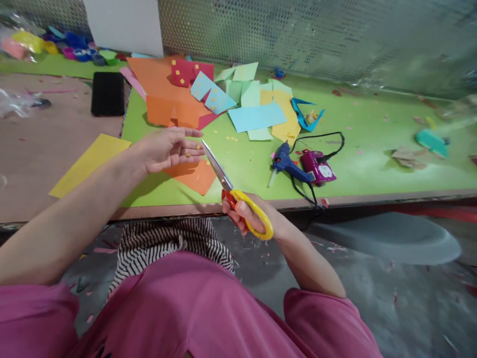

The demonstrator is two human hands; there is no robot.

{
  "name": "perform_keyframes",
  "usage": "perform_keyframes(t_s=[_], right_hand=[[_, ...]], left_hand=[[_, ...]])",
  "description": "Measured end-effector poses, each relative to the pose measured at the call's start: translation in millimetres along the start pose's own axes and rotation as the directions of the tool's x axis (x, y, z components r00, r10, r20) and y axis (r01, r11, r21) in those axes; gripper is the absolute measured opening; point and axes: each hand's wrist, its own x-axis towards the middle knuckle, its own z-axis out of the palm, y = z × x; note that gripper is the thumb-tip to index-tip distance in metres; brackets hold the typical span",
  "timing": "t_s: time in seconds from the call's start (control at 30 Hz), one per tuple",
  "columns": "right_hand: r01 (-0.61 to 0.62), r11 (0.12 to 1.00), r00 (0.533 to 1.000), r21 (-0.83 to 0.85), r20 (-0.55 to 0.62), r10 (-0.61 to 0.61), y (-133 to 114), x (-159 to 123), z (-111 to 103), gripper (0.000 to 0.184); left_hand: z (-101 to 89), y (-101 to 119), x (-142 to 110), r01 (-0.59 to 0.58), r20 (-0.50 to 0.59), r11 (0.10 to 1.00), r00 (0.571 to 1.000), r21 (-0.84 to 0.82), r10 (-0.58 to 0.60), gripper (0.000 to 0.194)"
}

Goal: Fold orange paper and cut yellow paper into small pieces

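Note:
My right hand (249,215) grips the yellow and red handles of a pair of scissors (234,191), whose closed blades point up and left toward my left hand. My left hand (169,148) hovers above the table's front edge, palm turned up, fingers stretched out and slightly apart. A tiny yellow paper scrap (187,154) seems to rest on its fingers. Under that hand lies an orange paper piece (194,175) on the green mat (357,144).
Coloured paper sheets (257,117) are piled at the back centre, with a yellow sheet (89,163) at left. A blue glue gun (288,165) and a pink device (318,166) with a black cord lie to the right. A black phone (108,93) lies at back left.

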Motion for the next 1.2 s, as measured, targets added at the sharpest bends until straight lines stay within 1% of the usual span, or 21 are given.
perform_keyframes(t_s=[0.07,0.13,0.23,0.37,0.43,0.47,0.5,0.57,0.6,0.63,0.67,0.7,0.8,0.87,0.93,0.97,1.07,1.17,1.2], right_hand=[[0.006,1.0,1.0,0.006,0.003,-0.006,3.0,1.1,0.8,0.068],[0.02,1.0,1.0,0.024,-0.004,-0.02,5.0,3.4,2.0,0.066],[0.012,0.999,1.0,0.041,-0.014,-0.012,3.7,8.4,4.7,0.066],[-0.006,1.0,1.0,-0.011,-0.017,0.005,-7.6,14.4,8.9,0.065],[-0.02,0.998,0.998,-0.065,-0.064,0.016,-16.0,17.1,10.3,0.061],[-0.023,0.995,0.995,-0.094,-0.103,0.014,-20.0,18.6,10.7,0.058],[-0.022,0.993,0.991,-0.118,-0.137,0.006,-23.5,20.4,11.1,0.056],[0.004,0.99,0.984,-0.142,-0.177,-0.03,-28.0,25.2,11.7,0.053],[0.018,0.99,0.982,-0.143,-0.182,-0.045,-28.9,28.2,12.2,0.052],[0.027,0.989,0.981,-0.144,-0.189,-0.055,-29.1,31.7,13.0,0.051],[0.033,0.988,0.977,-0.15,-0.202,-0.064,-28.8,35.4,14.0,0.051],[0.041,0.986,0.971,-0.163,-0.226,-0.078,-28.4,39.3,15.3,0.051],[0.119,0.972,0.927,-0.203,-0.329,-0.183,-28.6,49.8,18.9,0.054],[0.176,0.957,0.89,-0.233,-0.378,-0.255,-30.5,53.8,20.5,0.052],[0.201,0.944,0.863,-0.26,-0.409,-0.296,-32.5,54.9,21.4,0.047],[0.199,0.94,0.858,-0.275,-0.416,-0.303,-32.9,54.8,21.6,0.044],[0.186,0.927,0.855,-0.326,-0.41,-0.316,-30.9,55.0,21.9,0.037],[0.174,0.913,0.856,-0.369,-0.402,-0.326,-26.4,58.1,21.0,0.033],[0.169,0.911,0.855,-0.376,-0.404,-0.325,-25.3,59.4,20.5,0.033]], left_hand=[[-1.4,-3.8,-11.8,-0.019,0.049,0.998,0.999,-0.062,0.022,0.036],[-3.4,-8.8,-19.5,-0.038,0.049,0.995,0.998,-0.088,0.042,0.039],[-5.7,-15.0,-23.1,-0.066,-0.005,0.991,0.998,-0.118,0.066,0.043],[-6.4,-18.7,-23.4,-0.134,-0.071,0.981,0.99,-0.138,0.125,0.047],[-7.2,-20.7,-23.5,-0.174,-0.071,0.979,0.983,-0.104,0.167,0.052],[-7.9,-22.1,-23.0,-0.2,-0.061,0.978,0.979,-0.06,0.196,0.052],[-8.9,-23.6,-22.1,-0.225,-0.041,0.974,0.974,0.007,0.225,0.048],[-10.9,-26.5,-19.5,-0.249,-0.011,0.953,0.967,0.171,0.255,0.035],[-11.4,-27.4,-18.4,-0.24,-0.006,0.941,0.969,0.238,0.249,0.029],[-11.3,-27.9,-17.9,-0.219,-0.009,0.938,0.973,0.27,0.23,0.025],[-10.5,-28.0,-18.2,-0.192,-0.01,0.947,0.98,0.256,0.201,0.025],[-9.1,-27.8,-19.4,-0.164,-0.003,0.966,0.986,0.199,0.168,0.026],[-2.1,-27.3,-26.7,-0.081,0.071,0.996,0.994,-0.044,0.084,0.037],[2.2,-28.2,-31.3,-0.048,0.097,0.99,0.993,-0.131,0.061,0.044],[4.7,-30.1,-33.3,-0.048,0.082,0.99,0.995,-0.136,0.059,0.053],[5.3,-31.2,-33.3,-0.053,0.071,0.991,0.996,-0.124,0.062,0.057],[5.7,-34.2,-31.7,-0.056,0.053,0.996,0.997,-0.066,0.059,0.072],[5.3,-37.4,-30.7,-0.061,0.066,0.998,0.996,0.001,0.061,0.097],[5.0,-38.6,-30.6,-0.088,0.083,0.996,0.993,0.026,0.086,0.102]])
